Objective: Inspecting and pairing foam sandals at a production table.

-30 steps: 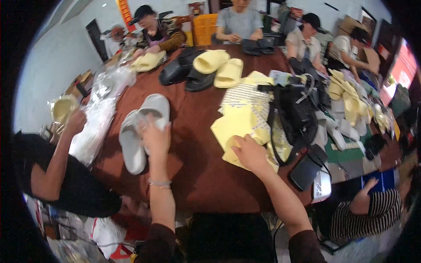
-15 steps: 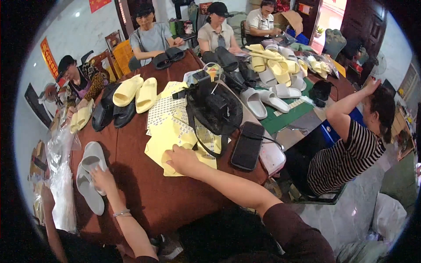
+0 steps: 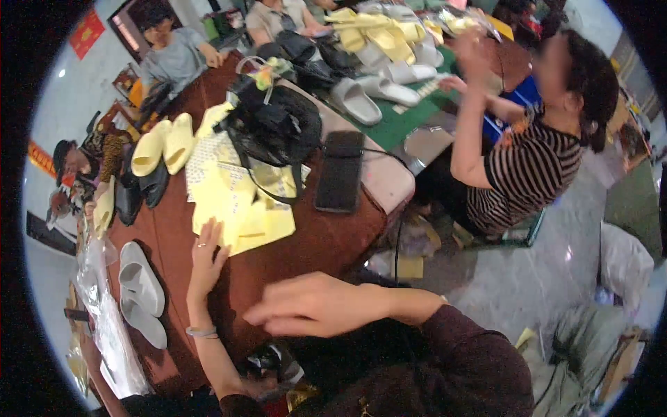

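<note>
My left hand [image 3: 207,260], with a ring and a grey bracelet, has its fingers spread at the near left corner of the yellow sticker sheets [image 3: 226,215]. No object shows in it. Above the table's front edge, my right hand [image 3: 316,306] is slightly blurred, its fingers stretched out, holding nothing visible. A pair of grey slides [image 3: 139,292] lies on the brown cloth to the left of my left hand. Beyond the sheets sits a black mesh bag [image 3: 274,128], its strap lying across them. A dark phone [image 3: 339,170] lies right of the bag.
Yellow slides [image 3: 163,149] rest on black ones at the left. Clear plastic bags [image 3: 104,306] hang along the left edge. Grey slides [image 3: 361,97] and a yellow pile [image 3: 375,35] are at the far right. A person in a striped top [image 3: 521,174] sits at the right; others sit beyond.
My left hand has left the grey slides and moved right to the sheets. My right hand has drawn back from the sheets toward me. The view has turned right.
</note>
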Demonstrator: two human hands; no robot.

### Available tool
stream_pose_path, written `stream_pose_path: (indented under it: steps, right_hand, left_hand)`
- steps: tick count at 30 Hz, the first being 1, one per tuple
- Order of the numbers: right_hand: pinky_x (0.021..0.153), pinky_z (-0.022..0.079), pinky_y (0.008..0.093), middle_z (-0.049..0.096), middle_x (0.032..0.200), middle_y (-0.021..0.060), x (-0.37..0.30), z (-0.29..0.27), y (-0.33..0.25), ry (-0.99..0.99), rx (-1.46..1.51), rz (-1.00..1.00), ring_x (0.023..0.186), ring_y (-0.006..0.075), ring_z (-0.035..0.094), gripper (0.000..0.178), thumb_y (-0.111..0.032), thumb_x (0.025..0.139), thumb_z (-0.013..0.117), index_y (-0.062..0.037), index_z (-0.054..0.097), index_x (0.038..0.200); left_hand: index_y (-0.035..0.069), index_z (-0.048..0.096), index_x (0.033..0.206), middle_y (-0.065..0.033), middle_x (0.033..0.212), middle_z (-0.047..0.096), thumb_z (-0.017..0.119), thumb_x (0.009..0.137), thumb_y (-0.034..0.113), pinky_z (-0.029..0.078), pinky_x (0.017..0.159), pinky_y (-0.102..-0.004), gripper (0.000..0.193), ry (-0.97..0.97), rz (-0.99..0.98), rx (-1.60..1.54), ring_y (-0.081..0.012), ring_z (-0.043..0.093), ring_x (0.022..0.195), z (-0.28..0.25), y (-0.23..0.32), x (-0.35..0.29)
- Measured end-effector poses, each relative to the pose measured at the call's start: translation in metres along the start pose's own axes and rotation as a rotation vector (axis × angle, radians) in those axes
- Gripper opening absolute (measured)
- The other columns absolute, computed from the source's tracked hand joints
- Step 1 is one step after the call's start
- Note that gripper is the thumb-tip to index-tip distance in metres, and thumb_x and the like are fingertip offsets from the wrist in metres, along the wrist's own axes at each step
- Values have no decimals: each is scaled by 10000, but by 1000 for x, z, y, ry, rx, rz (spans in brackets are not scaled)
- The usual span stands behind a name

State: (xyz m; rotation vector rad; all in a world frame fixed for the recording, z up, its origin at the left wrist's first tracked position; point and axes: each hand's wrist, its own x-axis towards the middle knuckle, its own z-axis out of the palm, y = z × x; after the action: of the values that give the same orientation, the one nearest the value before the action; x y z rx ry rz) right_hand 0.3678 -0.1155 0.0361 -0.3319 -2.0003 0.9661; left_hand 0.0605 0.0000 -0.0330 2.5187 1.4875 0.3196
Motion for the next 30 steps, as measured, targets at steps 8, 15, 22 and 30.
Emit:
stream_pose_path:
  steps: [8, 15, 22, 30]
  right_hand:
    - [848, 470, 335, 612, 1105, 117, -212, -47, 1, -274, 658, 555, 989, 219, 599, 353, -235, 961, 541, -12, 556, 1234]
    - [849, 462, 414, 618, 951, 100, -314, 4, 65, 894, 1624, 101, 938, 264, 580, 313, -309, 972, 484, -49, 653, 933]
    - [678, 476, 271, 613, 845, -2, -377, 17, 170, 1458, 1330, 983, 746, 121, 569, 209, -241, 956, 515, -78, 602, 1054]
    - [619, 444, 253, 599, 864, 0, -353, 14, 189, 1393, 1011, 1297, 689, 114, 548, 224, -264, 930, 531, -82, 597, 1043]
  left_hand:
    - [67, 355, 1435, -154, 1511, 283, 502, 939, 142, 186, 1131, -413, 522, 92, -43, 48, -320, 250, 1397, 7, 21, 7]
    - [27, 422, 1373, -161, 1494, 309, 504, 935, 131, 220, 1113, -440, 458, 79, -91, 162, -334, 275, 1384, 8, 115, -32]
    - [4, 512, 1290, -162, 1391, 459, 479, 953, 117, 281, 1084, -436, 357, 275, -288, 18, -333, 371, 1334, 43, 150, -66]
    - [-30, 543, 1235, -176, 1347, 501, 463, 951, 104, 306, 1070, -439, 324, 288, -326, 126, -347, 415, 1297, 50, 142, -65]
